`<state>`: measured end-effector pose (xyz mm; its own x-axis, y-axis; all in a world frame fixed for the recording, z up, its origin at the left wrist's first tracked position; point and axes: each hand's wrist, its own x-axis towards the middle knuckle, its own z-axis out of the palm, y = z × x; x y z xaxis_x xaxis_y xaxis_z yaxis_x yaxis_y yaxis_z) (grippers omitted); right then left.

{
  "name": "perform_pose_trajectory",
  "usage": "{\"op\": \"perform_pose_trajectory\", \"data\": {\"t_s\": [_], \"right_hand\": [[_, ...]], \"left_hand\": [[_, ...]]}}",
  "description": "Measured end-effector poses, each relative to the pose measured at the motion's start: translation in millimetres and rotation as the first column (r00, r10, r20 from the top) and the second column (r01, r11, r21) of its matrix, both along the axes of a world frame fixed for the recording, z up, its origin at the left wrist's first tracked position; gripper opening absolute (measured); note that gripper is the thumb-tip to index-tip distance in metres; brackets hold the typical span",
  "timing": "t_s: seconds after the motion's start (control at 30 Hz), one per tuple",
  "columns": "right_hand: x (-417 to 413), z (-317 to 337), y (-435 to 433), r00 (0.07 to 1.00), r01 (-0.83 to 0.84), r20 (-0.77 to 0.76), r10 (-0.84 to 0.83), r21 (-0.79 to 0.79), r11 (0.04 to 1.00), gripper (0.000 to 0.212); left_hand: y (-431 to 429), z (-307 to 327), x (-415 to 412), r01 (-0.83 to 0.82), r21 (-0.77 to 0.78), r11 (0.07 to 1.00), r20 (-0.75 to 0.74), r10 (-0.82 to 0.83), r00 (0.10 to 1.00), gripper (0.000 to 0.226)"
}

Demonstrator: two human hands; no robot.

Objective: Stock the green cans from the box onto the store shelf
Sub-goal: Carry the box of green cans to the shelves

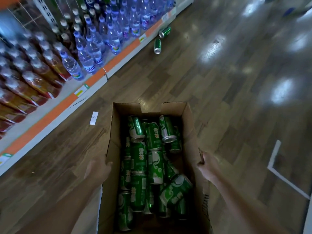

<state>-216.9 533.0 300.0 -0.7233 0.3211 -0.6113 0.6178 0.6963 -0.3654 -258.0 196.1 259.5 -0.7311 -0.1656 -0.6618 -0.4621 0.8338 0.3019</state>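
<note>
An open cardboard box (189,125) fills the lower middle of the view, above the wooden floor. Several green cans (152,137) lie jumbled on their sides inside it. My left hand (98,168) grips the box's left wall, fingers curled over the edge. My right hand (206,164) grips the right wall at its torn rim. Two more green cans (164,32) (157,46) lie loose on the floor farther ahead, close to the foot of the store shelf (94,78) that runs along the left.
The shelf, edged with an orange strip and price tags, holds water bottles (94,51) and amber drink bottles (38,78). A small white paper tag (94,118) lies on the floor left of the box. White tape lines (274,159) mark the floor at right.
</note>
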Motion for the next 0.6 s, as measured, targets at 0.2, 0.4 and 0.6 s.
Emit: {"op": "perform_pose_trajectory", "data": {"t_s": [0.2,0.4,0.6], "right_hand": [[-60.6,0.5,33.4,1.0,-0.025,-0.013,0.024,-0.063,0.998,0.032],[-127.0,-0.6,89.7,0.996,-0.083,0.019,0.084,-0.054,0.995,0.012],[-201.1,19.2,134.5,0.992,-0.119,0.024,0.12,-0.055,0.991,0.029]], "left_hand": [[34.1,0.7,-51.9,-0.021,-0.048,0.999,-0.036,0.02,0.999,0.037],[84.7,8.2,-104.4,-0.057,-0.069,0.996,-0.037,0.055,0.998,0.039],[134.8,26.0,-164.0,-0.111,-0.055,0.992,-0.084,0.107,0.991,0.022]]}}
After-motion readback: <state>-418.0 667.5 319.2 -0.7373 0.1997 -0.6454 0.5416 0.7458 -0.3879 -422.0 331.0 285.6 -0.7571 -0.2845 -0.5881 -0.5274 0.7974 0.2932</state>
